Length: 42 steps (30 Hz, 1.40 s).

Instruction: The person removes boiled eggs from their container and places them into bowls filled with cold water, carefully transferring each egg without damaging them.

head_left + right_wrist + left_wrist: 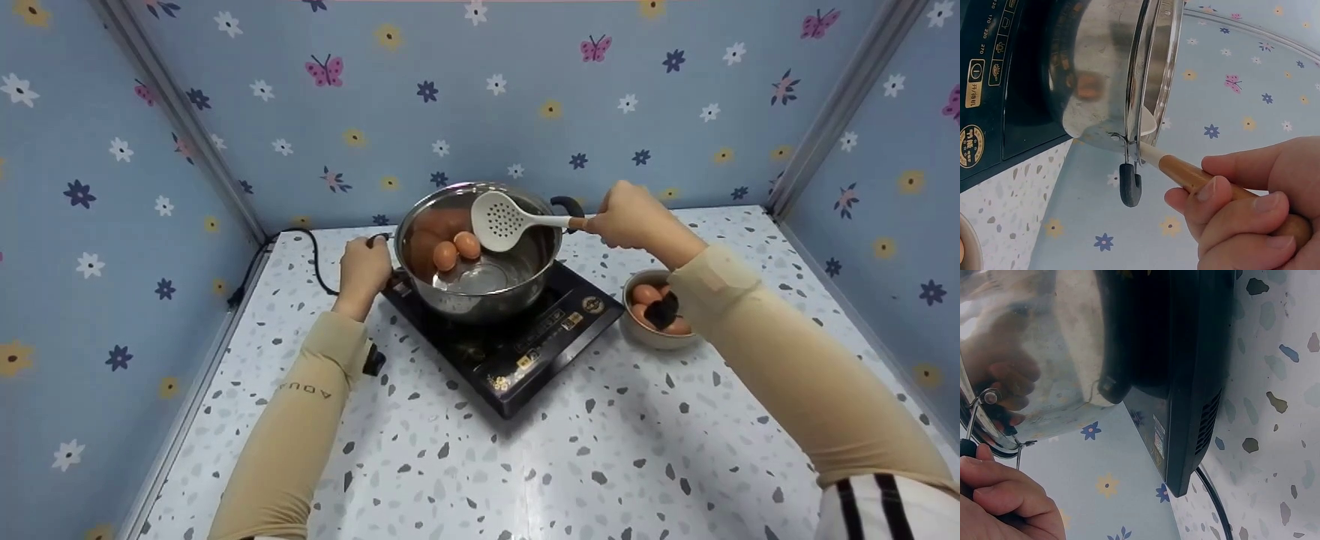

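A steel pot [487, 300] stands on a black induction cooker [517, 360], with two brown eggs [445, 256] inside near its left wall. My left hand [365, 268] grips the pot's left handle; in the left wrist view the fingers of the hand [1013, 500] curl round the black grip. My right hand [634, 215] holds a white slotted ladle [500, 220] by its wooden handle [1188, 173], the ladle's head over the pot's opening beside the eggs. In the right wrist view the right hand [1258, 208] wraps round that handle, near the pot's other black handle [1130, 185].
A bowl [658, 341] with several brown eggs [646, 294] stands right of the cooker, partly behind the right sleeve. A black cable [315, 259] runs along the table's back left. Flowered walls [450, 90] enclose the speckled table [525, 465].
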{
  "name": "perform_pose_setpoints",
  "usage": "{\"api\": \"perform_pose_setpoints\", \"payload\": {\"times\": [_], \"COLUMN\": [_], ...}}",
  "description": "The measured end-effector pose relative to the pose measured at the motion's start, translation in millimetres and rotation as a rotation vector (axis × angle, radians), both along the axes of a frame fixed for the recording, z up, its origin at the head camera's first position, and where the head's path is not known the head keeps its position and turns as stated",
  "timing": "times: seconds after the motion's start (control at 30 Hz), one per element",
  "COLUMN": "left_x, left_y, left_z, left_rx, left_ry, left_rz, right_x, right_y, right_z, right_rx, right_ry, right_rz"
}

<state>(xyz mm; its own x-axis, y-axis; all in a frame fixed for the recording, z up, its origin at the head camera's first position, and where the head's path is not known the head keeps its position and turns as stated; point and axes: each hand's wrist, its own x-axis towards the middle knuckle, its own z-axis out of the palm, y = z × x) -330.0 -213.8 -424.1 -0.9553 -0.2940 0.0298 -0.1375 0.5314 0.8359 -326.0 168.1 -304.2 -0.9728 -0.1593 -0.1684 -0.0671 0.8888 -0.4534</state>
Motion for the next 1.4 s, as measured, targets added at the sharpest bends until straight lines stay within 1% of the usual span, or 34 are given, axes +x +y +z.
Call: {"api": "perform_pose_setpoints", "payload": {"times": [0.2,0.4,0.6,0.8,1.07,1.2,1.4], "left_x": [0.1,-0.4,0.1,0.5,-1.7,-1.6,-0.9], "left_y": [-1.4,-0.9,-0.5,0.3,3.0,3.1,2.6], "left_z": [-0.9,-2.3,-1.0,-1.0,-1.5,-1.9,-1.4], "left_rx": [-0.001,0.004,0.015,0.021,0.003,-0.01,-0.005], "left_ry": [-0.006,-0.008,-0.004,0.018,0.019,0.018,0.014], "left_rz": [0.009,0.015,0.006,-0.001,0.028,0.038,0.035], "right_x": [-3.1,-5.6,-7.5,-6.7,-5.1,-4.4,-4.4], "right_y": [-6.7,-13.1,-16.0,-17.7,-21.2,-25.5,-29.6], "right_z": [-0.6,-3.9,-6.7,-10.3,-12.8,-12.6,-11.8], "right_rx": [0.018,0.014,-0.014,-0.054,-0.112,-0.121,-0.157], "right_ry": [-0.032,-0.068,-0.102,-0.149,-0.201,-0.228,-0.264], "right_rz": [0.013,0.004,0.002,-0.001,0.048,0.074,0.12]}}
